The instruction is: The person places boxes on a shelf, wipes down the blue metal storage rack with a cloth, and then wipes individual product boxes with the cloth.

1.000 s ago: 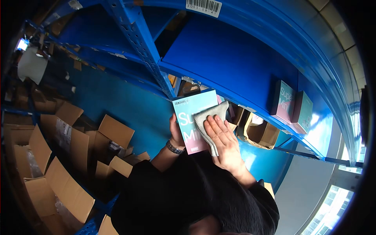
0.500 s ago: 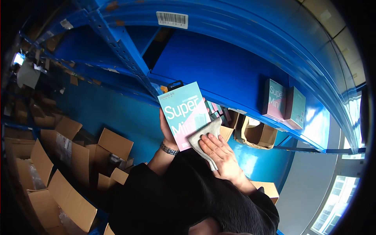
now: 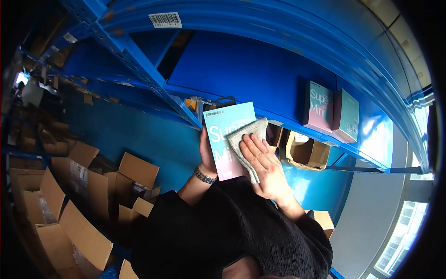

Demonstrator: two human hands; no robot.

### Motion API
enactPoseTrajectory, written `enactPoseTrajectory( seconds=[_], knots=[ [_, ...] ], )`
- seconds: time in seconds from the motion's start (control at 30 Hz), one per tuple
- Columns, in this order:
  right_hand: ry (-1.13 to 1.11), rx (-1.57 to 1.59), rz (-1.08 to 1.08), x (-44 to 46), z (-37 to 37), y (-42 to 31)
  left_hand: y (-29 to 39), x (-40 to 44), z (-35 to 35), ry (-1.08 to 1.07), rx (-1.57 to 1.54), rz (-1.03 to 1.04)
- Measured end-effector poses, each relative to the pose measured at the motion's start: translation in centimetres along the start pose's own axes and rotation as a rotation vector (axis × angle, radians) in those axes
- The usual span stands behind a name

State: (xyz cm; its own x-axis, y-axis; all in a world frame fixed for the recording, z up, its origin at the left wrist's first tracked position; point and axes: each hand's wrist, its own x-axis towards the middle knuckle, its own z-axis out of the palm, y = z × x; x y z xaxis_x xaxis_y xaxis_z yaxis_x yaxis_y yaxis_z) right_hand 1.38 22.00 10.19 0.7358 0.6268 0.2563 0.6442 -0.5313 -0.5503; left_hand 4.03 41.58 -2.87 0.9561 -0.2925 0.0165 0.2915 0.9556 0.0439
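Note:
A teal and pink box (image 3: 222, 139) with "Super Mini" lettering and a black hanger tab is held up in front of my chest. My left hand (image 3: 207, 151) grips its left edge, with the fingers mostly hidden behind it; a metal band circles that wrist. Under my right hand (image 3: 261, 160) a grey textured cloth (image 3: 250, 132) lies pressed against the right part of the box front and covers some of the lettering. The fingers of that hand lie close together on the cloth.
Two similar boxes (image 3: 318, 107) stand on the blue shelf (image 3: 232, 69) at the right. An open carton (image 3: 306, 153) sits below the shelf. Several open cardboard cartons (image 3: 86, 183) fill the lower left. A blue rack post (image 3: 130, 58) rises at upper left.
Since half a second ago the cloth and my right hand have moved up over the box front. The box has shifted right and stands more upright. The view has shifted along the shelf.

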Motion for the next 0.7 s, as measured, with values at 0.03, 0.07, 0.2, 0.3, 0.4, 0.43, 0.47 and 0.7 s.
enactPoseTrajectory(
  seconds=[0.03, 0.07, 0.2, 0.3, 0.4, 0.43, 0.47, 0.7],
  knots=[
    [-0.004, 0.001, -0.010, -0.4, 0.0, 0.0, -0.2, 0.0, 0.0, -0.021, -0.019, 0.007],
    [-0.008, 0.001, -0.020, -0.8, 0.0, 0.0, -0.3, 0.0, 0.0, -0.042, -0.039, 0.012],
    [-0.050, 0.015, -0.037, -2.6, -0.1, 0.3, -0.9, 0.4, 1.3, 0.024, 0.053, 0.052],
    [-0.090, 0.027, -0.049, -4.0, -0.3, 0.5, -1.3, 0.7, 2.0, 0.110, 0.163, 0.091],
    [-0.151, 0.024, -0.113, -5.2, -0.6, 0.5, -1.8, 1.0, 1.7, 0.127, 0.241, 0.119],
    [-0.170, 0.024, -0.132, -5.5, -0.7, 0.6, -2.1, 1.1, 1.7, 0.135, 0.268, 0.125],
    [-0.168, 0.027, -0.130, -5.6, -0.8, 0.7, -2.4, 1.2, 1.8, 0.137, 0.271, 0.123],
    [-0.201, 0.050, -0.135, -6.8, -1.8, 1.3, -6.0, 1.8, 2.1, 0.211, 0.327, 0.050]
  ],
)
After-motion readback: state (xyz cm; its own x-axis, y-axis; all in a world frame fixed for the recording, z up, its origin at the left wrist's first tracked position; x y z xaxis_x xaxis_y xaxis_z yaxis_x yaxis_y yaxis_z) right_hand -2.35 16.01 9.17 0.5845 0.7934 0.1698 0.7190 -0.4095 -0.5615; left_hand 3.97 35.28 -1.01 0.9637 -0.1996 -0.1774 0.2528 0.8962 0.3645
